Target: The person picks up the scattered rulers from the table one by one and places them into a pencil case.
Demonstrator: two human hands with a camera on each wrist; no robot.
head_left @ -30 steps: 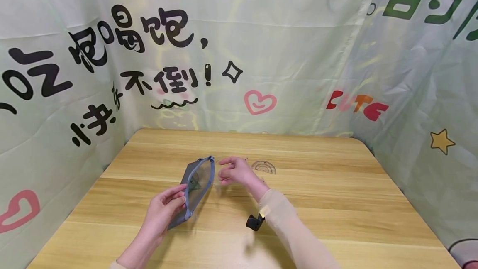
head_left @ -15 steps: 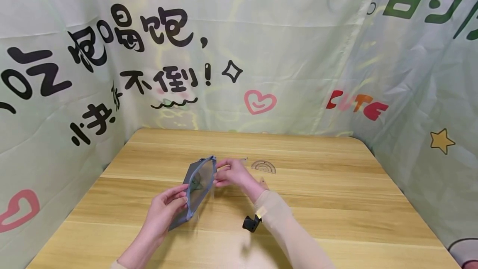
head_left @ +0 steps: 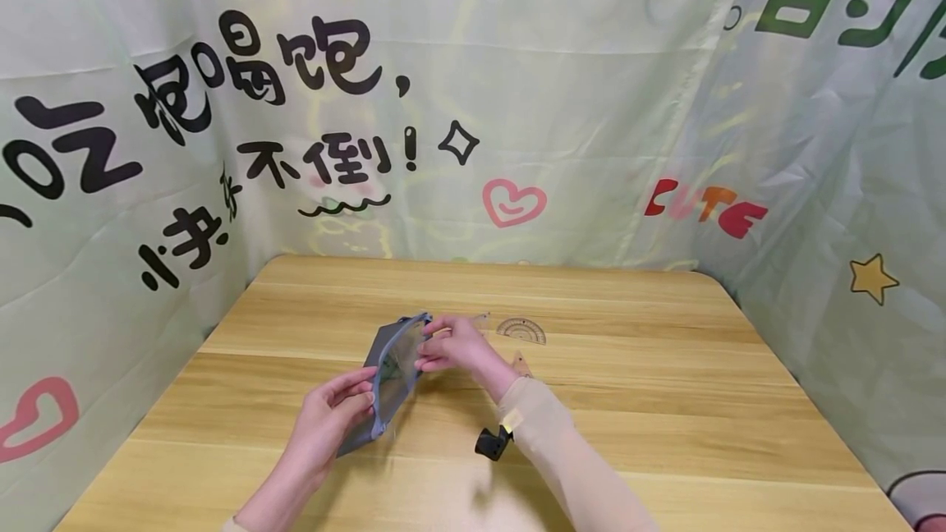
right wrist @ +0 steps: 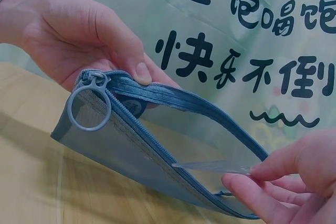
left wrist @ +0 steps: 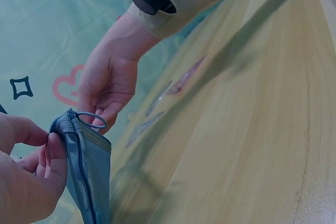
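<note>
A blue-grey zip pouch (head_left: 356, 433) stands tilted with its mouth spread wide; a ring pull (right wrist: 89, 109) hangs at one zip end. My left hand (head_left: 328, 413) pinches the pouch's rim between thumb and fingers. A dark green item (head_left: 390, 369) shows through the pouch's mouth, its kind unclear. At the far end of that mouth is my right hand (head_left: 452, 345). In the right wrist view, this hand (right wrist: 291, 182) pinches a thin, clear plastic piece (right wrist: 207, 166), seen nearly edge-on. The piece reaches across the zip opening, and its outline cannot be made out.
A clear protractor (head_left: 521, 331) lies on the wooden table (head_left: 665, 401), right of my right hand. Close to it are a pinkish triangular piece (head_left: 521, 364) and another clear piece (head_left: 482, 320), partly covered. A black camera (head_left: 491, 443) sits on my right wrist. Printed cloth (head_left: 591, 146) surrounds the table.
My right hand has moved left, from beside the pouch to its mouth, with the clear piece. The pouch has shifted slightly right in my left hand's grip.
</note>
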